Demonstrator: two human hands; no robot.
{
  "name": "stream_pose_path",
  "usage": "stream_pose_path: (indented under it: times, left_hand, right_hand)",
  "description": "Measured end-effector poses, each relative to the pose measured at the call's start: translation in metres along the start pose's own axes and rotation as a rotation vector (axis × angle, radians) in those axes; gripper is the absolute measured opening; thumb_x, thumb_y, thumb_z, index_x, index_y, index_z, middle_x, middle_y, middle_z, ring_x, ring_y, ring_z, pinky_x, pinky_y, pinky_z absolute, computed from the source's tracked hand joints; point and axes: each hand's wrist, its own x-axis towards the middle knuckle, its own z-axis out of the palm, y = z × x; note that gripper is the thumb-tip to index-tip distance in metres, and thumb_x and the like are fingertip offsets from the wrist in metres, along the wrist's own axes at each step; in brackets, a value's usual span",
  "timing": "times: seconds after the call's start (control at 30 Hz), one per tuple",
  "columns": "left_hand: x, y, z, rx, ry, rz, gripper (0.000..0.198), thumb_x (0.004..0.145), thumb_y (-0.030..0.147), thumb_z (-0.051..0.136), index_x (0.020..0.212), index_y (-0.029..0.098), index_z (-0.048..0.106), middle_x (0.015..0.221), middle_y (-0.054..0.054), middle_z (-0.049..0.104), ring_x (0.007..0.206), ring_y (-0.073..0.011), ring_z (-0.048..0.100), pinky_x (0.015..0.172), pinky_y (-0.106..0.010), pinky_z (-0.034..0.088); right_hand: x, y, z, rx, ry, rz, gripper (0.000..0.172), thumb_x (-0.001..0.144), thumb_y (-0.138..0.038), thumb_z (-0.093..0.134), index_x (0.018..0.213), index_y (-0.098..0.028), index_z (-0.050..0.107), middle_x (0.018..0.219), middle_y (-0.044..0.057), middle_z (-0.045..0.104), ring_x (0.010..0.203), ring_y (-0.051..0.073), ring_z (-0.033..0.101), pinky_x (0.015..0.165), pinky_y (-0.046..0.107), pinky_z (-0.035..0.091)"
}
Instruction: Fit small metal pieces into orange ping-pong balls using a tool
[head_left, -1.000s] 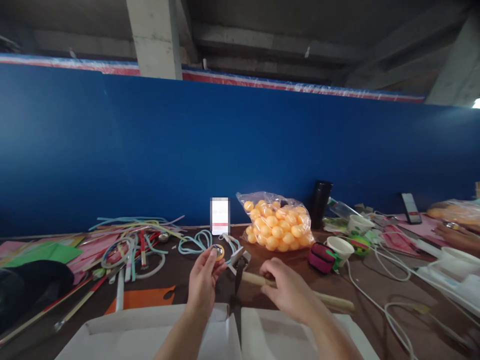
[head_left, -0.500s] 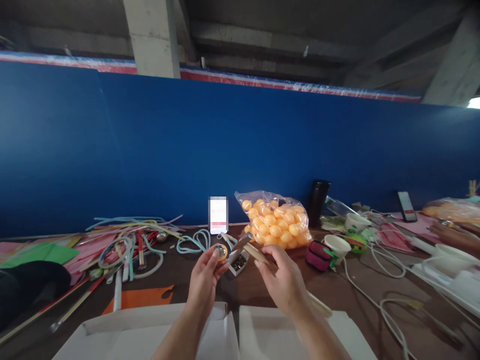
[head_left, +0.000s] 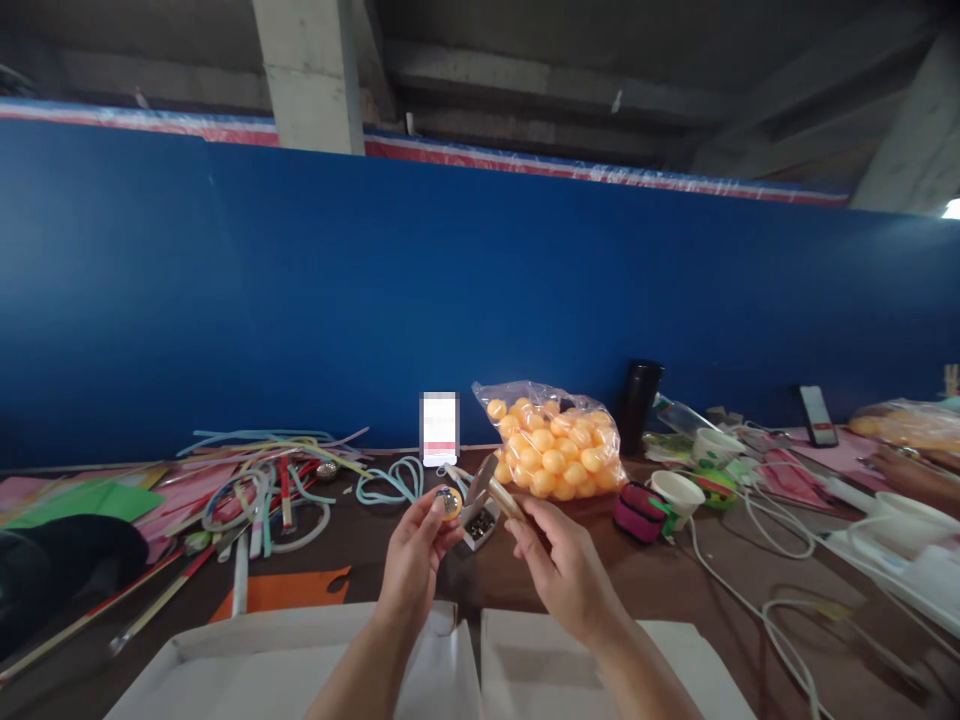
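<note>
My left hand [head_left: 417, 550] pinches a small round orange-rimmed disc [head_left: 449, 503] with a shiny, dark-specked face. In my right hand [head_left: 559, 560] is a hammer [head_left: 501, 498] with a wooden handle, its dark metal head tilted up just right of the disc. The two are close together; whether they touch I cannot tell. Below and between them lies a small white box [head_left: 478, 526] of dark metal bits. Behind my right hand rests a clear bag of orange balls [head_left: 553, 450]. White card sheets [head_left: 315, 660] lie under my forearms.
At the left are coloured tubes [head_left: 262, 500], a green sheet [head_left: 97, 493] and an orange sheet [head_left: 281, 592]. A phone [head_left: 439, 432] stands by the blue wall. To the right are a magenta pouch [head_left: 639, 512], paper cup [head_left: 677, 495], black bottle [head_left: 641, 405], white cables and another person's hand [head_left: 911, 475].
The hammer's head has tilted more upright, and its long handle no longer shows beyond my right wrist. My left hand and the disc have shifted slightly right in view.
</note>
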Motion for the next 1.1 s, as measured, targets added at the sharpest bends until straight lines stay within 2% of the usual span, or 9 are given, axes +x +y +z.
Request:
stream_pose_path:
  times: [0.13, 0.23, 0.43, 0.63, 0.77, 0.83, 1.0, 1.1]
  left_hand:
    - [0.000, 0.000, 0.000, 0.000, 0.002, -0.008, 0.040, 0.068, 0.031, 0.076, 0.102, 0.014, 0.066, 0.082, -0.005, 0.067, 0.067, -0.0117, 0.064, 0.064, -0.024, 0.055]
    - [0.000, 0.000, 0.000, 0.009, 0.018, -0.002, 0.041, 0.068, 0.031, 0.077, 0.102, 0.013, 0.065, 0.080, -0.005, 0.067, 0.067, -0.0125, 0.064, 0.063, -0.024, 0.055]
    - [0.001, 0.000, 0.000, 0.014, 0.026, -0.006, 0.042, 0.067, 0.032, 0.077, 0.103, 0.013, 0.064, 0.076, -0.005, 0.068, 0.067, -0.0128, 0.065, 0.064, -0.024, 0.055]
    - [0.001, -0.001, 0.000, -0.012, 0.014, -0.001, 0.040, 0.066, 0.031, 0.078, 0.100, 0.013, 0.065, 0.078, -0.005, 0.068, 0.065, -0.0118, 0.064, 0.064, -0.024, 0.055]
    - [0.000, 0.000, 0.000, -0.017, 0.029, -0.001, 0.037, 0.067, 0.032, 0.077, 0.097, 0.014, 0.066, 0.079, -0.004, 0.067, 0.064, -0.0106, 0.063, 0.063, -0.023, 0.054]
    - [0.000, 0.001, 0.001, -0.023, 0.031, 0.002, 0.037, 0.067, 0.031, 0.077, 0.097, 0.013, 0.066, 0.078, -0.004, 0.067, 0.064, -0.0101, 0.063, 0.063, -0.022, 0.054]
    - [0.001, 0.001, 0.002, -0.045, 0.040, -0.008, 0.035, 0.065, 0.030, 0.079, 0.092, 0.013, 0.065, 0.076, -0.004, 0.067, 0.063, -0.0106, 0.063, 0.062, -0.022, 0.054]
    - [0.001, 0.001, 0.002, -0.052, 0.055, -0.010, 0.033, 0.065, 0.029, 0.079, 0.090, 0.013, 0.064, 0.075, -0.003, 0.067, 0.062, -0.0104, 0.063, 0.061, -0.022, 0.054]
  right_hand:
    - [-0.002, -0.003, 0.000, -0.054, -0.112, 0.023, 0.027, 0.096, -0.032, 0.034, 0.091, -0.021, 0.058, 0.068, 0.000, 0.063, 0.057, 0.013, 0.058, 0.059, 0.023, 0.044]
    - [-0.003, -0.004, 0.001, -0.081, -0.150, 0.029, 0.027, 0.097, -0.032, 0.032, 0.088, -0.021, 0.056, 0.069, 0.000, 0.065, 0.056, 0.012, 0.058, 0.056, 0.022, 0.043]
    - [-0.003, -0.006, 0.006, -0.197, -0.073, -0.084, 0.021, 0.094, -0.027, 0.036, 0.103, -0.021, 0.055, 0.083, 0.004, 0.068, 0.074, 0.017, 0.063, 0.064, 0.025, 0.046]
    - [-0.004, -0.004, 0.015, -0.274, -0.043, -0.129, 0.029, 0.094, -0.026, 0.039, 0.119, -0.022, 0.053, 0.101, 0.009, 0.067, 0.087, 0.020, 0.064, 0.079, 0.030, 0.050]
    - [-0.004, -0.004, 0.017, -0.267, 0.030, -0.139, 0.035, 0.093, -0.025, 0.039, 0.126, -0.023, 0.051, 0.110, 0.011, 0.065, 0.096, 0.023, 0.063, 0.086, 0.033, 0.050]
    - [-0.004, -0.004, 0.017, -0.262, 0.037, -0.142, 0.036, 0.093, -0.025, 0.040, 0.127, -0.023, 0.051, 0.112, 0.011, 0.064, 0.097, 0.023, 0.063, 0.085, 0.033, 0.050]
    - [-0.004, -0.004, 0.017, -0.276, -0.040, -0.139, 0.037, 0.093, -0.025, 0.042, 0.128, -0.026, 0.052, 0.105, 0.009, 0.066, 0.091, 0.021, 0.064, 0.080, 0.030, 0.051]
    - [-0.005, -0.006, 0.016, -0.269, -0.027, -0.144, 0.037, 0.093, -0.025, 0.041, 0.129, -0.024, 0.052, 0.106, 0.009, 0.065, 0.091, 0.021, 0.064, 0.081, 0.030, 0.051]
